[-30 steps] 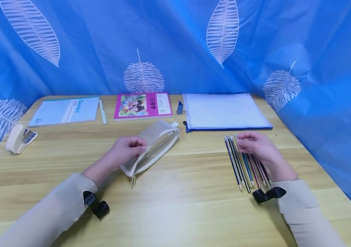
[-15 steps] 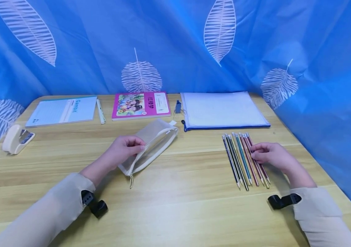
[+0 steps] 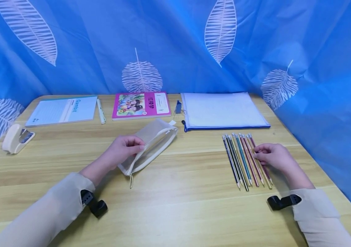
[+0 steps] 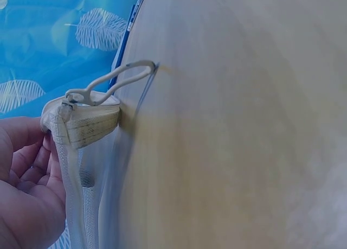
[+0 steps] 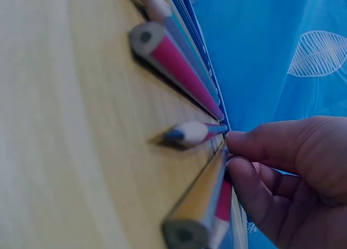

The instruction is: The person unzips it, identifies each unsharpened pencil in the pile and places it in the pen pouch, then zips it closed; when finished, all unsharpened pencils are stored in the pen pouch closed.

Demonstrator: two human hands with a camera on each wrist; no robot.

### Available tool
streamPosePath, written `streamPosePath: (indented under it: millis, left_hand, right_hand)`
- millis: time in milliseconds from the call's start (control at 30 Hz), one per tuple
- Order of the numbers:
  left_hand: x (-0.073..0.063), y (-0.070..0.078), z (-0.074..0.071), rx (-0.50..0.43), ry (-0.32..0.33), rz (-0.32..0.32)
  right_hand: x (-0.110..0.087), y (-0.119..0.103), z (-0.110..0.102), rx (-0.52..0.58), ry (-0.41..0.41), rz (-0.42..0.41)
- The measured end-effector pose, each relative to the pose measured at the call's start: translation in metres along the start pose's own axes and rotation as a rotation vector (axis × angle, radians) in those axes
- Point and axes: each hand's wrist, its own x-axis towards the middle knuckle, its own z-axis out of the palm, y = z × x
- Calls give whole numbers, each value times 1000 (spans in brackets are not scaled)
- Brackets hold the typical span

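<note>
My left hand (image 3: 125,151) pinches the near rim of a beige mesh zipper pouch (image 3: 150,144), whose mouth gapes toward the right. In the left wrist view, thumb and fingers hold the fabric edge near its zipper-pull loop (image 4: 116,78). Several pencils (image 3: 240,161) lie side by side on the table, erasers at the far end. At the right end of this row, my right hand (image 3: 275,158) pinches a dark red pencil (image 3: 252,141) between thumb and index finger. The right wrist view shows pencil ends close up, with a gold pencil (image 5: 198,200) below the fingertips.
Along the back lie a light blue notebook (image 3: 64,111), a white pen (image 3: 101,111), a pink book (image 3: 141,105), a blue binder clip (image 3: 178,107) and a white zipper folder (image 3: 224,111). A cream stapler (image 3: 16,139) sits far left. A blue curtain (image 3: 175,44) hangs behind.
My right hand has moved rightward across the pencils and down to the row's right end. The rightmost pencil has shifted slightly right. My left hand keeps its hold on the pouch.
</note>
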Motion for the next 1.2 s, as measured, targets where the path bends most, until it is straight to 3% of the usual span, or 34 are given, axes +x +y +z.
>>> streamPosePath:
  millis: [167,300,433,667,867,1000,1067,1200]
  left_hand:
    - [-1,0,-1,-9,7,-7]
    - [-2,1,-1,-18,7,-19]
    - [-2,1,-2,-14,7,-22]
    - [-3,0,-1,-13,10,-7]
    - [-2,1,-1,-9,-2,-5]
    - [-2,0,-1,-2,0,-12]
    - [-2,1,-1,-2,1,-11]
    - [-3,2,0,-6,0,-7]
  right_hand:
    - [1,0,-1,-67,6,-29]
    - [3,-4,-1,-241,25,-98]
    - [7,-11,0,-346,22,-106]
    - [11,-19,1,-343,26,-48]
    - [7,-17,0,-181,42,21]
    - [4,-21,0,-42,77,23]
    - [5,-25,1,67,87,21]
    - [9,-37,10,398,58,14]
